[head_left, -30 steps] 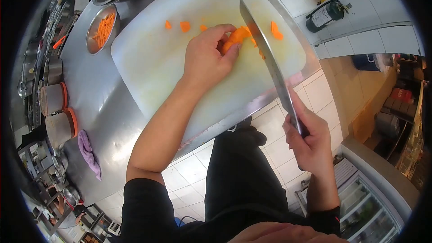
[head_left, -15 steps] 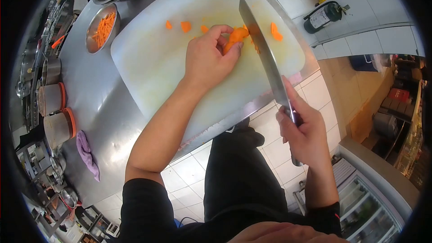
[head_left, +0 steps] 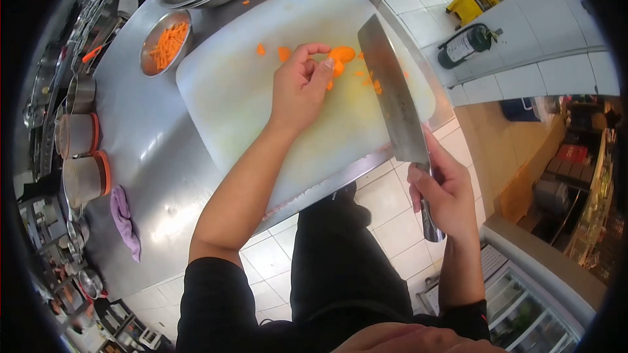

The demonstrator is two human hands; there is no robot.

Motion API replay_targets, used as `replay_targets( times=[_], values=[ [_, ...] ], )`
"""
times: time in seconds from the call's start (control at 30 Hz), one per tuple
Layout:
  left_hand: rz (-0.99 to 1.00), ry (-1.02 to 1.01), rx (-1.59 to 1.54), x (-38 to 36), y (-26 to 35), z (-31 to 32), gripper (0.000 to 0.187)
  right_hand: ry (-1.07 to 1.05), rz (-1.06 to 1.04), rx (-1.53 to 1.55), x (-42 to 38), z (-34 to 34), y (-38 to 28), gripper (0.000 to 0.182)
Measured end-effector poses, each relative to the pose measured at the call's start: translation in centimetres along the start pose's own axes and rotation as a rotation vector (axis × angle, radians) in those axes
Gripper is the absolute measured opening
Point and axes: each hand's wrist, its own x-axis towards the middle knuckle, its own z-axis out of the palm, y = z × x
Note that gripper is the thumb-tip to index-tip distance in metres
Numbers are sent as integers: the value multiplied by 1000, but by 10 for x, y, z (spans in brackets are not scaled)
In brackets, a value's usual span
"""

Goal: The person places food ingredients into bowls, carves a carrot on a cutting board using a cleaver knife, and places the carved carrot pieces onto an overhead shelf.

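Curling its left hand [head_left: 299, 88] over a carrot piece [head_left: 340, 55] at upper center, the right hand [head_left: 443, 196] grips a cleaver [head_left: 391, 95] above the cutting board [head_left: 242, 101], bare toward the lower left.

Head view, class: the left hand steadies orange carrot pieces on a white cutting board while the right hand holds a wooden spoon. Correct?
Not quite. The head view shows the right hand holding a broad steel cleaver, not a spoon. The rest stands.

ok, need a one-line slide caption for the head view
Left hand steadies a carrot piece on a white cutting board while the right hand holds a cleaver.
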Motion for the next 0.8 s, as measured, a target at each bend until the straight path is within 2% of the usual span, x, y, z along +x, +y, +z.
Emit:
replay_targets(
  times=[0.07,0.1,0.17,0.37,0.47,0.53,0.7,0.8],
  values=[
    [-53,-37,-104,1,1,-3,28,-7,-53,24,1,1,-5,64],
    [-50,-27,-106,2,2,-5,28,-27,1,18,2,2,-8,64],
    [-92,-77,-302,6,8,-10,35,-50,44,8,4,1,-13,64],
    [-14,-217,-534,15,2,-22,55,-73,110,19,11,-2,-6,65],
    [46,-117,-519,19,0,-21,63,-50,128,-3,8,0,-15,65],
    [32,-107,-544,24,-3,-25,64,-74,111,50,6,2,-22,66],
    [-4,-134,-582,0,32,-12,61,-68,83,82,1,19,-30,66],
    [-41,-127,-498,-17,52,-1,60,-55,93,101,-6,34,-41,67]
  ],
)
